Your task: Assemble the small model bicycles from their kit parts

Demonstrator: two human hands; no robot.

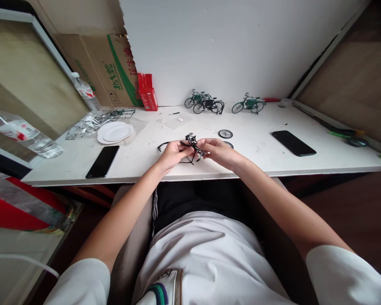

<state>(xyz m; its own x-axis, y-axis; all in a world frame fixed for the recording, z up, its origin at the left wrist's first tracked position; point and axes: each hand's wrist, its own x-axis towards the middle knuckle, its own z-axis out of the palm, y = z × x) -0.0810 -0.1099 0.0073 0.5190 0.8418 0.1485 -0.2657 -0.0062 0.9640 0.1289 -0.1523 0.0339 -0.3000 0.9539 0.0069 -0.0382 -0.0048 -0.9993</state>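
Both hands meet over the front part of the white table, around a black model bicycle frame (192, 142). My left hand (174, 155) is closed, its thumb and fingers pinching the frame from the left. From the right, my right hand (218, 151) pinches the frame's lower right part with closed fingers. A curved black part (162, 146) shows just left of my left hand. Behind my right hand lies a small spoked wheel (225, 134), and a second wheel (229, 144) is partly hidden by that hand. The fingers cover much of the frame.
Assembled model bicycles, green (249, 103) and black (208, 106), stand at the back of the table (139, 165). Phones lie left (103, 162) and right (294, 143). White plates (115, 132), a red box (148, 94) and plastic bottles (25, 135) are at the left.
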